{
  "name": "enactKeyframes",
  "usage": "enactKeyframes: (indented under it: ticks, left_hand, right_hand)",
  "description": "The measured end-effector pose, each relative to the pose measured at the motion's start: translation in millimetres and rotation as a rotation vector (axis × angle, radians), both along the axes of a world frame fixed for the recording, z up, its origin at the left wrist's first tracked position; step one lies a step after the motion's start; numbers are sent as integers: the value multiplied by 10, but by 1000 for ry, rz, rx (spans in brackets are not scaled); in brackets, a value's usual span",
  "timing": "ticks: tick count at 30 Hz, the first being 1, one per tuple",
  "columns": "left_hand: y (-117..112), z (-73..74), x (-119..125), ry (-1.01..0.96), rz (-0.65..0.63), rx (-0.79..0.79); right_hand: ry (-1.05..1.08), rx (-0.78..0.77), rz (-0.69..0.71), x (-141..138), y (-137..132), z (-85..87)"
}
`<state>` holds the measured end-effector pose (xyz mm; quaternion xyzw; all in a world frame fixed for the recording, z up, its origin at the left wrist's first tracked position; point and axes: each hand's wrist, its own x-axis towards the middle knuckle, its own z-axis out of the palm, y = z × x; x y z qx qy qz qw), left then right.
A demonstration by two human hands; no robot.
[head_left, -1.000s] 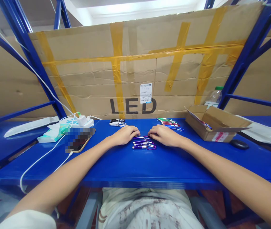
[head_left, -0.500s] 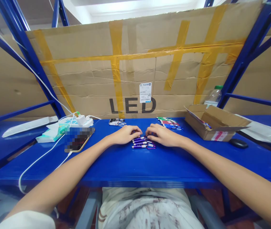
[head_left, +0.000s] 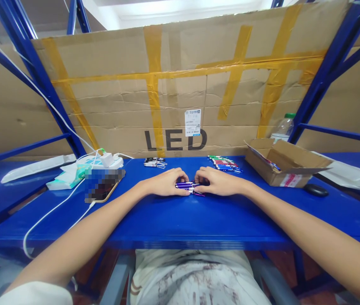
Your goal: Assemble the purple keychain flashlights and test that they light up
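Observation:
A small bunch of purple keychain flashlights (head_left: 188,185) lies on the blue table (head_left: 180,216), squeezed between my two hands. My left hand (head_left: 166,181) cups the bunch from the left with its fingers curled over it. From the right, my right hand (head_left: 215,181) closes on the same bunch, fingers bent round it. Only the middle of the bunch shows between the fingertips; the rest is hidden under my hands.
A row of mixed-colour flashlights (head_left: 225,164) and a smaller black group (head_left: 155,162) lie further back. An open cardboard box (head_left: 286,167) stands right, with a plastic bottle (head_left: 282,128) behind. A phone (head_left: 103,187), power strip (head_left: 105,161) and cables lie left. A taped cardboard wall (head_left: 180,93) closes the back.
My hands have come together and slid slightly toward me, gathering the spread purple flashlights into a tight bunch now mostly covered by my fingers.

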<state>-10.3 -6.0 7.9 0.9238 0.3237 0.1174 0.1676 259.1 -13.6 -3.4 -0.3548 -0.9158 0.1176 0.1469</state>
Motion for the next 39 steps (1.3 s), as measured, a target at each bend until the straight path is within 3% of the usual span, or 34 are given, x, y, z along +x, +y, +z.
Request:
enactKeyframes:
  ticks: [9,23,39]
  left_hand:
    - [62,-41,-17,-6,-1,27]
    - [83,-63,-13,-23,-8,35]
    - [86,-59,-40,-10,-11,41]
  right_hand:
    - [7,-57,45,49,63,-14]
    - [35,-8,78,63,85,-32]
    - [51,-9,29,35,47,-18]
